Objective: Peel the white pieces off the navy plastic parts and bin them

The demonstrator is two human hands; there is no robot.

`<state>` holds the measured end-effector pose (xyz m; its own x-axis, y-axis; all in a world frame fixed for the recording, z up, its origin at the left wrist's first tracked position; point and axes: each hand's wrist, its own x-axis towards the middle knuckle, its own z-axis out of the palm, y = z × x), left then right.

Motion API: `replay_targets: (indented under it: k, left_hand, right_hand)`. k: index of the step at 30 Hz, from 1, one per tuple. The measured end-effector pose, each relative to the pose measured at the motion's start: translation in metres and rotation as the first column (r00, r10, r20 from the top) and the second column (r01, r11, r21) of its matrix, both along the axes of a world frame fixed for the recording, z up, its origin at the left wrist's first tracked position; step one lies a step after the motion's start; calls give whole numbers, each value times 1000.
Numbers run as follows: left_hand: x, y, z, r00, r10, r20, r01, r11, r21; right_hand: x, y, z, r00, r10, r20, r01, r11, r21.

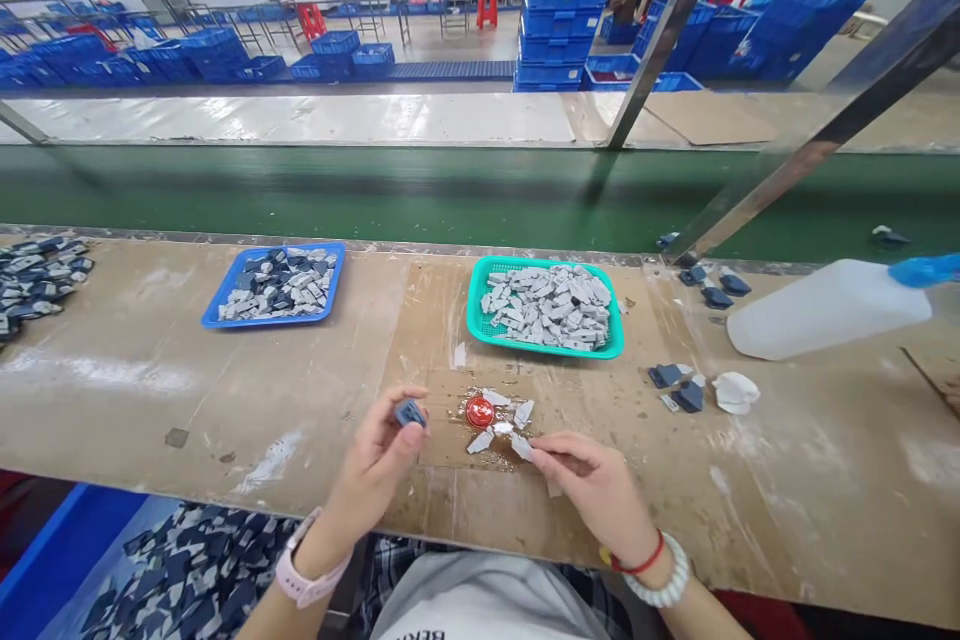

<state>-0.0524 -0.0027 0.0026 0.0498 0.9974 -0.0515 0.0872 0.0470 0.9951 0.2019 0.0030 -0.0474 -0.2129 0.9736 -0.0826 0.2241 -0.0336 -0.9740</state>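
Observation:
Between thumb and fingers, my left hand [382,460] pinches a small dark blue plastic part [409,413] above the cardboard-covered bench. My right hand [592,485] is closed at the fingertips on a light grey plastic piece [521,446], which is low over a wet patch. Around that patch lie other grey pieces, one at the upper right [523,413] and one at the lower left [481,441]. A round red cap-like item [480,411] sits among them in the liquid. Just beyond stands a green basket [545,350] heaped with similar grey pieces.
A blue tray [274,323] of mixed grey and dark parts is at the left, with a pile [41,280] farther left. A white bottle [829,310] lies at the right near loose dark parts [688,395]. A green conveyor belt [337,190] runs behind; a blue bin [71,550] is below.

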Motion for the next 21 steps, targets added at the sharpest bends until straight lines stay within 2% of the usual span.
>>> replay_targets:
  k: [2,3,5,7,9,11,13,16,21]
  left_hand:
    - [16,-4,-4,998,-56,-6,55,996,-77]
    - [24,-5,-5,997,-80,-6,79,992,-97]
    - [41,-4,-5,993,-118,-1,117,988,-102]
    - [55,-4,-3,989,-148,28,150,985,-80]
    - [66,-4,0,981,-177,79,182,982,-55]
    - [72,-5,2,973,-193,124,199,979,-41]
    - [76,-7,6,974,-190,119,194,981,-24]
    - [80,-8,10,986,-160,43,160,987,17]
    - [91,-9,10,995,-36,-96,38,999,22]
  right_hand:
    - [0,4,6,981,-59,-186,9,966,-259]
    - [0,6,10,962,-93,-256,5,946,-324]
    - [-3,8,21,933,-131,-335,22,951,-310]
    - [-7,7,36,936,-120,-330,78,988,-136]
    - [-11,4,50,963,-97,-251,129,985,112]
    - [-14,2,61,985,-89,-146,135,931,339]
    - [-16,0,68,994,-91,-56,107,859,500]
    - [-20,-3,69,993,-112,32,66,770,635]
    - [-30,-13,58,972,-130,196,-53,691,721]
